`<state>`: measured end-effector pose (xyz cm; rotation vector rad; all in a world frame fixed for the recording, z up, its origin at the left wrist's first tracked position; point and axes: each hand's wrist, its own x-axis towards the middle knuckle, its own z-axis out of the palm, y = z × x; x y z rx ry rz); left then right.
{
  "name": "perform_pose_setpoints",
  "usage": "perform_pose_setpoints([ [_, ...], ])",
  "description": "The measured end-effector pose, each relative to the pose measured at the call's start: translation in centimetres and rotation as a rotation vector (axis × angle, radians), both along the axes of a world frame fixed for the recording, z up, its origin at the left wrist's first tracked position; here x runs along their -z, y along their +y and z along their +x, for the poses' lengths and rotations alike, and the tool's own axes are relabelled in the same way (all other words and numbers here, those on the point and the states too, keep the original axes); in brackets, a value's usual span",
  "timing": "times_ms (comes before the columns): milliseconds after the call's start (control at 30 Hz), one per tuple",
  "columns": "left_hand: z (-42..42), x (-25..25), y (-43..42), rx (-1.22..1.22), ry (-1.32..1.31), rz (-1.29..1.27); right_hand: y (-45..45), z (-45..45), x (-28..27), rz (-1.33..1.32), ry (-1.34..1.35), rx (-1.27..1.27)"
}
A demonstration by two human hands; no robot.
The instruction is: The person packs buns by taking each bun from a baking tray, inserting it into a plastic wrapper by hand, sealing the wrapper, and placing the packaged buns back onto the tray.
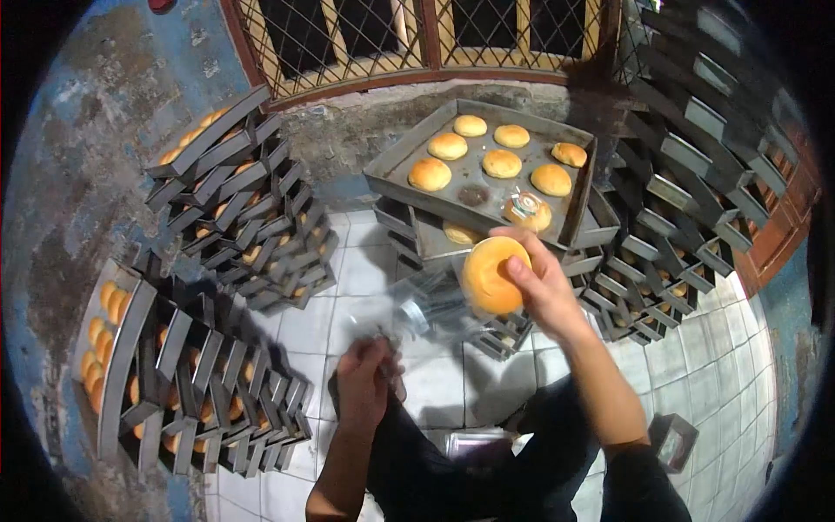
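In my right hand [544,283] is a round golden bun [494,277], gripped by its edge with the thumb on top. My left hand [367,370] is closed on a clear plastic bag [422,309], which stretches blurred from its fingers toward the bun. Whether the bun is partly inside the bag I cannot tell. Just beyond my right hand, a metal baking tray [396,178] bears several golden buns [502,163]. A printed label or wrapper [525,205] lies over the bun nearest me on that tray.
Crisscrossed stacks of bun-filled trays stand at the left [187,374], the back left [252,209] and the right [670,200]. More trays [417,235] support the front one. A small metal box [672,442] sits on the tiled floor at the lower right. A latticed window [426,43] is behind.
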<state>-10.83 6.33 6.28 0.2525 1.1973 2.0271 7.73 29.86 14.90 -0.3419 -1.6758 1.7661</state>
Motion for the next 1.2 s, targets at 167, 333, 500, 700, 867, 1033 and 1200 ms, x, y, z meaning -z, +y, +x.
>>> perform_pose_setpoints([
  [167, 2.5, 3.5, 0.4, 0.106, -0.062, -0.048, -4.6, 2.7, 2.5, 0.085, 0.028, -0.015],
  [333, 2.3, 3.0, -1.2, 0.39, 0.066, -0.04, -3.6, 6.5, 0.0, 0.213, -0.323, -0.17],
  [500, 3.2, -0.1, -0.6, 1.112, 0.295, -0.174, -4.4, 7.4, 0.0, 0.248, -0.496, -0.448],
  [700, 4.4, 0.4, -0.3, 1.14, 0.472, -0.153, -5.2, 8.0, -2.3, 0.845, -0.512, -0.472],
  [867, 5.9, 0.2, 0.3, 1.163, 0.547, -0.099, -5.0, 6.4, -1.6, 0.705, -0.495, -0.764],
  [1033, 6.1, -0.4, 1.0, 1.043, 0.615, -0.149, -3.8, 5.8, -1.4, 0.709, -0.527, -0.82],
  [1200, 6.7, 1.7, 1.4, 1.06, 0.496, -0.085, -3.2, 5.3, -0.7, 0.679, -0.655, -0.955],
])
